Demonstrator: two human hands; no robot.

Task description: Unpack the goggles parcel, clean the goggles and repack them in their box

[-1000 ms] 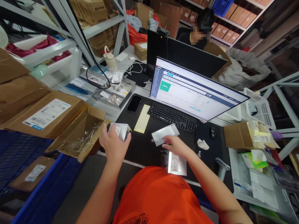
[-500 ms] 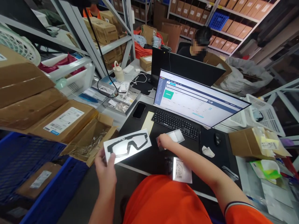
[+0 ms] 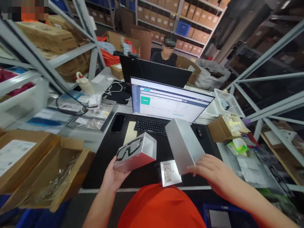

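My left hand (image 3: 113, 176) grips a white box printed with black goggles (image 3: 136, 152), holding it above the near edge of the black desk mat (image 3: 108, 148). My right hand (image 3: 209, 173) holds a second plain silver-white box (image 3: 183, 145), tilted up over the mat in front of the keyboard (image 3: 150, 125). A third small white box with a label (image 3: 169, 173) lies on the mat between my hands. The two held boxes are apart from each other.
A lit monitor (image 3: 166, 99) stands behind the keyboard, a phone (image 3: 118, 123) and a yellow strip (image 3: 130, 132) to its left. Open cardboard cartons (image 3: 45, 171) sit at my left, a small brown box (image 3: 223, 127) at right. A person sits behind a second monitor.
My right hand has picked the silver-white box up off the mat and lifted it. My left hand has turned the goggles box and brought it toward the middle. The camera swung right.
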